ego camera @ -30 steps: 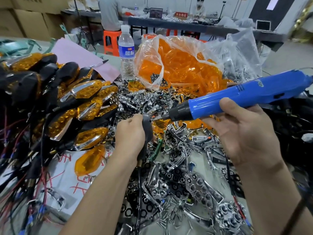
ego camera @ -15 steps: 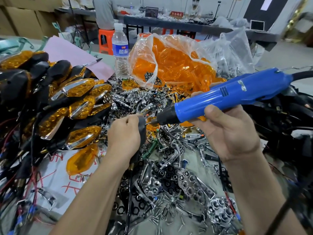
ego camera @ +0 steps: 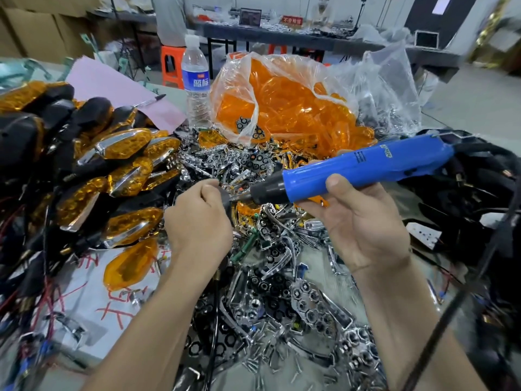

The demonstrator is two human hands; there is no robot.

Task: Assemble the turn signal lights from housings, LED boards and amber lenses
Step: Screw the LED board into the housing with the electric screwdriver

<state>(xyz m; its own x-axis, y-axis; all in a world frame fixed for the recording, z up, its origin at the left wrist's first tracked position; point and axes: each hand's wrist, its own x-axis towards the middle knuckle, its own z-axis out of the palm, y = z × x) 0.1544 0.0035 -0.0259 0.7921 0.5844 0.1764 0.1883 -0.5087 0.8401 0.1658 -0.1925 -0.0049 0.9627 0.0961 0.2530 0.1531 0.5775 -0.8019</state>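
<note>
Screws and chrome reflector pieces lie heaped on the table nearest the camera, between the two forearms. Just above them, the left hand curls its fingers tightly round a small black housing, most of which the fist hides; a black lead hangs down from it over the pile. The right hand wraps its fingers under a blue electric screwdriver, thumb on top, the tool lying nearly level with its bit pointing left and meeting the housing. To the left, one loose amber lens rests on marked paper, below a stack of finished turn signals with black backs and trailing wires. Dark housings with cables pile up on the right. Beyond the hands sits a clear plastic bag of amber lenses, a water bottle upright beside it, and a pink sheet with a pen on it.
</note>
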